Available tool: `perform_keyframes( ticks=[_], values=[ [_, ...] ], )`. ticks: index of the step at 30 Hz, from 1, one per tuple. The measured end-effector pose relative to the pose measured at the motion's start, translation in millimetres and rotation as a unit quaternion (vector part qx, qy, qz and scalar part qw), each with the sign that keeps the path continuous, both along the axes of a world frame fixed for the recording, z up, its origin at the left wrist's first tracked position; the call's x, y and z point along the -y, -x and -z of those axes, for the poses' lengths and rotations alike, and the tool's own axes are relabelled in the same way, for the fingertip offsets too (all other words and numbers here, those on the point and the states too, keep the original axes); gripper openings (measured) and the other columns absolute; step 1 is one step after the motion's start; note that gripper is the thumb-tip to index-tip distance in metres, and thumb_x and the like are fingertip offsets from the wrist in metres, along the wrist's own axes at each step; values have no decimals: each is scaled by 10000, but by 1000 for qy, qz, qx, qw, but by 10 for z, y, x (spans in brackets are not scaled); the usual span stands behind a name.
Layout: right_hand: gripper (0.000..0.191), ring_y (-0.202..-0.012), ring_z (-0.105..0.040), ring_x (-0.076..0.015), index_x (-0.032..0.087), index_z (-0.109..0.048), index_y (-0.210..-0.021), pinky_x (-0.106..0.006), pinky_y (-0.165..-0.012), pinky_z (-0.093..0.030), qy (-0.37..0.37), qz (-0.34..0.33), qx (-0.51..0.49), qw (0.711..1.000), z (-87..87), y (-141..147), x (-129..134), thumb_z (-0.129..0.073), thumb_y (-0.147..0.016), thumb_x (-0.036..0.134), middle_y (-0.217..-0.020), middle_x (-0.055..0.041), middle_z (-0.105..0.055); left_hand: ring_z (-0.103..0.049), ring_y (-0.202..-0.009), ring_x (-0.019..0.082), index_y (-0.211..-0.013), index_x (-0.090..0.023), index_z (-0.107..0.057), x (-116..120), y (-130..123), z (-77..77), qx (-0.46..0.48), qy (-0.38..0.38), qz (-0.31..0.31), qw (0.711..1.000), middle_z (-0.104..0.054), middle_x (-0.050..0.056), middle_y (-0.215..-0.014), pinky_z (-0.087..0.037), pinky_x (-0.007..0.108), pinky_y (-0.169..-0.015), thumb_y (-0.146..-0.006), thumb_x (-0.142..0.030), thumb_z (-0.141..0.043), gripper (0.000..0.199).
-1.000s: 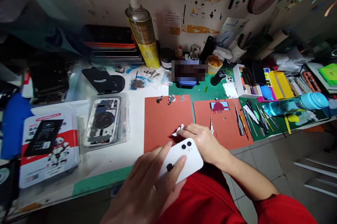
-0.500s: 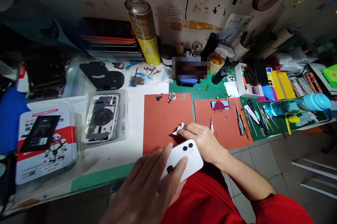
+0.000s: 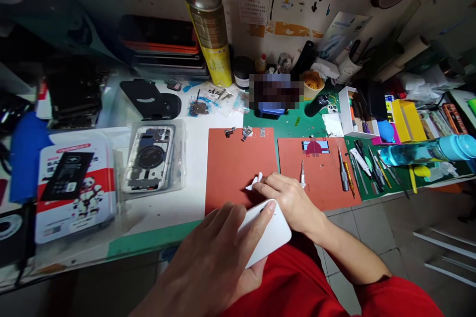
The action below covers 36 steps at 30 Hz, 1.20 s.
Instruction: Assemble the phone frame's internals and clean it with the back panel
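Observation:
My left hand (image 3: 219, 242) is wrapped round a white smartphone (image 3: 273, 237), its back facing up. One finger lies across the phone's upper corner and covers most of the camera lenses. Just beyond the phone, my right hand (image 3: 293, 200) is closed on a crumpled white tissue (image 3: 255, 181), which sticks out past the fingertips over the red-brown mat (image 3: 238, 168). Small metal phone parts (image 3: 247, 132) lie along that mat's far edge. A screwdriver (image 3: 302, 174) rests on the second mat (image 3: 329, 193), near my right knuckles.
To the left, an opened phone housing (image 3: 150, 156) sits in a clear tray, beside a white and red box (image 3: 76, 225). A tall spray can (image 3: 210, 29) stands at the back. Several tools (image 3: 344, 173) and a blue bottle (image 3: 420, 151) lie on the right.
My left finger has slid up the phone's back and now hides most of the camera lenses. The phone has tilted slightly. My right hand keeps the tissue in nearly the same place.

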State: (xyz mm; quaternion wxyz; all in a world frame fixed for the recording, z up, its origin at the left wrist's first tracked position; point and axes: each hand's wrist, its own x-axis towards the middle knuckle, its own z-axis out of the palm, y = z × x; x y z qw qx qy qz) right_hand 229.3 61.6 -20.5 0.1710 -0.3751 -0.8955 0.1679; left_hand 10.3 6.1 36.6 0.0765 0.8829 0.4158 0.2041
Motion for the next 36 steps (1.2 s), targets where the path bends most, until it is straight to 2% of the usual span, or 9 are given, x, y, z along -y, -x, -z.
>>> perform_keyframes(
  ticks=[6, 12, 17, 21, 25, 27, 30, 36],
  values=[
    [245, -842, -665, -202, 144, -731, -1278, -317, -728, -546, 12, 5, -17, 1000, 17, -2, 15, -554, -1120, 205, -979, -89, -752, -635, -778, 219, -1459, -241, -610, 19, 11, -83, -45, -27, 10, 999, -627, 38, -961, -580, 364, -710, -898, -62, -559, 592],
    [222, -810, -655, -194, 138, -728, -1255, -310, -729, -545, 27, 4, -27, 999, 23, -4, 20, -569, -1105, 173, -986, -84, -757, -700, -897, 234, -1530, -310, -587, 30, 25, -216, -80, 4, 17, 997, -677, 53, -1064, -613, 384, -829, -948, -83, -595, 625],
    [216, -836, -674, -198, 147, -728, -1259, -316, -753, -561, 48, -1, -31, 998, 34, -10, 4, -595, -1090, 167, -991, -90, -752, -719, -881, 248, -1507, -268, -608, 35, 25, -90, -58, -19, 29, 998, -699, 79, -1054, -635, 404, -785, -957, -87, -554, 582],
    [222, -859, -683, -207, 144, -729, -1266, -324, -767, -569, 48, -3, -32, 998, 42, -11, -2, -595, -1096, 191, -984, -95, -750, -737, -923, 273, -1486, -178, -613, 48, 21, 7, -36, -51, 15, 998, -740, 126, -1102, -650, 431, -807, -958, -97, -569, 536],
    [231, -849, -679, -207, 142, -729, -1270, -320, -745, -556, 38, 3, -41, 998, 58, -7, 3, -575, -1108, 202, -969, -97, -746, -756, -1100, 281, -1509, -130, -577, 72, 60, -15, -49, -19, 18, 998, -757, 158, -1268, -656, 409, -894, -1022, -145, -562, 487],
    [233, -833, -677, -202, 145, -732, -1257, -314, -732, -549, 28, 7, -53, 998, 64, -4, 4, -559, -1117, 212, -954, -91, -745, -763, -1120, 275, -1511, -134, -577, 81, 89, -43, -54, -17, 24, 998, -762, 157, -1294, -657, 391, -892, -1053, -187, -552, 463],
    [236, -840, -686, -199, 142, -733, -1248, -314, -748, -554, 23, 6, -61, 998, 65, -7, -1, -546, -1123, 214, -964, -92, -749, -777, -1096, 283, -1463, -114, -615, 78, 118, -76, -52, -53, 28, 997, -783, 158, -1267, -658, 391, -870, -1053, -209, -580, 423],
    [211, -866, -695, -201, 133, -726, -1251, -320, -775, -570, 49, 4, -54, 997, 55, -28, -8, -597, -1098, 198, -1012, -101, -760, -768, -1168, 314, -1338, -92, -694, 38, 102, -74, -54, -130, 27, 990, -789, 170, -1304, -650, 411, -936, -1038, -270, -676, 349]
  ],
)
